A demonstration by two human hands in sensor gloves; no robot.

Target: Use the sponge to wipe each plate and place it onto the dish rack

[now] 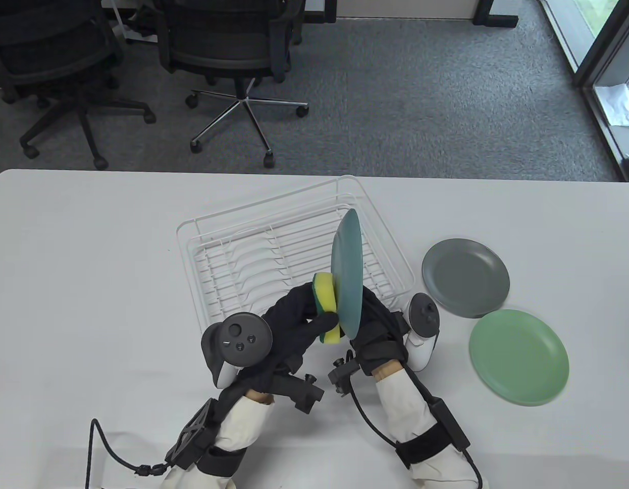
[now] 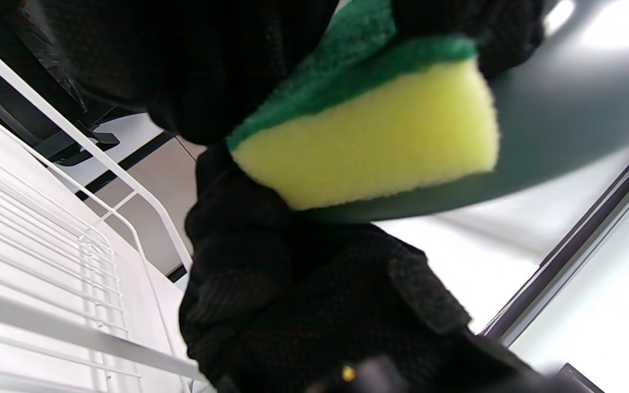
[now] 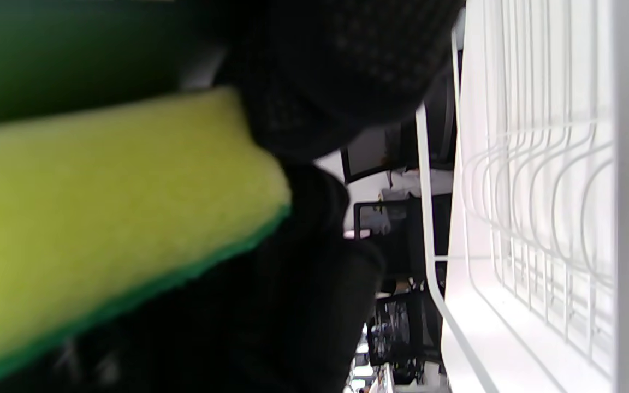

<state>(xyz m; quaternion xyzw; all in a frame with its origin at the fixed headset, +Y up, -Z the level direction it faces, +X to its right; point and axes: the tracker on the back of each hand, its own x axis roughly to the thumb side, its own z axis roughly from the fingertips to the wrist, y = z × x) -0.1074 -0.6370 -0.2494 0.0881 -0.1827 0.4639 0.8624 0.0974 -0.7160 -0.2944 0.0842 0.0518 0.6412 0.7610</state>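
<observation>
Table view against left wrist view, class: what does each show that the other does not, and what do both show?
Only the table view shows the grey plate and light green plate lying flat on the table, the right hand holding the teal plate on edge, and both trackers. Only the left wrist view shows the sponge's yellow foam and green scouring layer close up. Both show the left hand gripping the sponge against the teal plate, and the white dish rack.

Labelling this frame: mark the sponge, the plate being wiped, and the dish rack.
sponge (image 1: 325, 305), table view, its yellow foam edge.
teal plate (image 1: 347, 270), table view, middle of its face.
dish rack (image 1: 253, 260), table view, its wire floor.
</observation>
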